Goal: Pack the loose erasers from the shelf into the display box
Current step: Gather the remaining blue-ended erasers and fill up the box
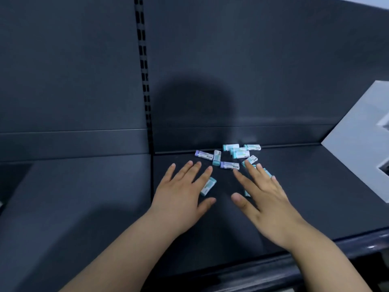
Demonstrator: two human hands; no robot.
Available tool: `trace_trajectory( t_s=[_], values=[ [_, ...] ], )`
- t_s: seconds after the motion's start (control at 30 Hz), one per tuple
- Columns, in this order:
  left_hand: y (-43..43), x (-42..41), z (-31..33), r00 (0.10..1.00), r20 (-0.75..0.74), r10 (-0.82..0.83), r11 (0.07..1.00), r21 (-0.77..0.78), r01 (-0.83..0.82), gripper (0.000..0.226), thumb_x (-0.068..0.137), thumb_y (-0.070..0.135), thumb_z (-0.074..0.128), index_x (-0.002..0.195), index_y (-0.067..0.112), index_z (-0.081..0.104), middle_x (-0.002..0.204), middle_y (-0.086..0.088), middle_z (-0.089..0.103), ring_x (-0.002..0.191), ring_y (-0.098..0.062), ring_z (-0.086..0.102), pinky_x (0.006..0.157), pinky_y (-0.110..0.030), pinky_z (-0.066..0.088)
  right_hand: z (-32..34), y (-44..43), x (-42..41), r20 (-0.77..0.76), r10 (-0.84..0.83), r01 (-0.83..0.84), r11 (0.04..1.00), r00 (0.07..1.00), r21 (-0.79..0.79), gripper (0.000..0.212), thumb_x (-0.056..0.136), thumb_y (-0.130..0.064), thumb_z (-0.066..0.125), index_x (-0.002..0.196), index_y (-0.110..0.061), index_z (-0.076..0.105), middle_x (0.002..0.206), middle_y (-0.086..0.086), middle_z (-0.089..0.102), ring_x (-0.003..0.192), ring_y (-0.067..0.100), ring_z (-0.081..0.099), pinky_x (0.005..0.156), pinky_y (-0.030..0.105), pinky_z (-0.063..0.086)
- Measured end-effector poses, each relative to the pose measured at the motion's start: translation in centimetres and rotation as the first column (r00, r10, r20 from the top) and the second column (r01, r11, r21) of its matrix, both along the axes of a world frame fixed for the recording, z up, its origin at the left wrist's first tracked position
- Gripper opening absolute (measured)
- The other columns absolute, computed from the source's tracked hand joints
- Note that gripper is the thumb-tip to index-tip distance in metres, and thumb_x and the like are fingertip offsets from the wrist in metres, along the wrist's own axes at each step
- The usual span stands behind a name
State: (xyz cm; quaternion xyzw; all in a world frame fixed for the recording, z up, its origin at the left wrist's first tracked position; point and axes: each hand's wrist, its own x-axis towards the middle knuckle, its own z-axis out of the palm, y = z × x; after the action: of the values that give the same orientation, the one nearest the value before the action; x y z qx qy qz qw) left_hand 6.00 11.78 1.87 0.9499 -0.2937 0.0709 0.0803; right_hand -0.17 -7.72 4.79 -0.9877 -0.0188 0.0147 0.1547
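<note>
Loose erasers (240, 152): small blocks in white sleeves, ends teal or purple, lying scattered on the dark shelf (315, 186). Main cluster sits beyond the right hand (265, 199) fingertips, at the shelf's back edge. Purple-ended eraser (203, 155) beyond the left hand (181, 194) fingertips. Teal eraser (208, 186) partly under the left index finger. A few more partly hidden beneath the right fingers.
</note>
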Motion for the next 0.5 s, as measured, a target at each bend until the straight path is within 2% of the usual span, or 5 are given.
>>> trace_trajectory(
  t_s=[0.13, 0.23, 0.33, 0.5],
  values=[
    [-2.1, 0.6, -0.4, 0.998, -0.039, 0.04, 0.999, 0.024, -0.039, 0.07, 0.089, 0.063, 0.023, 0.145, 0.035, -0.01, 0.157, 0.007, 0.0, 0.142, -0.01, -0.006, 0.114, -0.037, -0.009, -1.0, -3.1, 2.6, -0.043, 0.022, -0.021, 1.0, 0.999, 0.011, 0.07, 0.08, -0.068, 0.008, 0.144, -0.039, 0.011, 0.152, -0.019, -0.014, 0.138, 0.0, -0.021, 0.113, 0.027, -0.012],
    [-3.4, 0.8, -0.8, 0.989, -0.043, 0.139, 0.989, 0.063, -0.136, 0.068, 0.091, 0.061, 0.022, 0.145, 0.034, -0.009, 0.157, 0.007, -0.001, 0.143, -0.01, -0.006, 0.115, -0.037, -0.008, -1.7, -5.8, 5.6, -0.001, 0.049, -0.049, 0.997, 0.999, -0.06, 0.048, 0.097, -0.042, 0.03, 0.142, -0.026, 0.028, 0.154, -0.008, 0.017, 0.142, 0.01, 0.009, 0.115, 0.028, 0.008],
    [-4.8, 0.4, -1.0, 0.965, -0.068, 0.253, 0.967, 0.059, -0.25, 0.067, 0.092, 0.058, 0.024, 0.146, 0.034, -0.008, 0.157, 0.008, -0.001, 0.143, -0.01, -0.006, 0.114, -0.036, -0.01, -2.1, -7.5, 8.2, 0.036, 0.123, -0.123, 0.992, 0.992, 0.007, 0.038, 0.096, -0.024, 0.041, 0.133, -0.018, 0.046, 0.141, -0.001, 0.042, 0.129, 0.017, 0.036, 0.106, 0.025, 0.028],
    [-7.6, -0.7, -1.2, 0.927, -0.092, 0.365, 0.931, 0.066, -0.36, 0.066, 0.093, 0.057, 0.023, 0.145, 0.035, -0.011, 0.157, 0.009, -0.001, 0.143, -0.009, -0.004, 0.114, -0.035, -0.008, -3.5, -8.5, 12.7, -0.002, 0.203, -0.203, 0.978, 0.979, 0.047, 0.035, 0.091, -0.02, 0.054, 0.125, -0.015, 0.055, 0.128, 0.006, 0.051, 0.113, 0.02, 0.05, 0.095, 0.021, 0.034]
  ],
)
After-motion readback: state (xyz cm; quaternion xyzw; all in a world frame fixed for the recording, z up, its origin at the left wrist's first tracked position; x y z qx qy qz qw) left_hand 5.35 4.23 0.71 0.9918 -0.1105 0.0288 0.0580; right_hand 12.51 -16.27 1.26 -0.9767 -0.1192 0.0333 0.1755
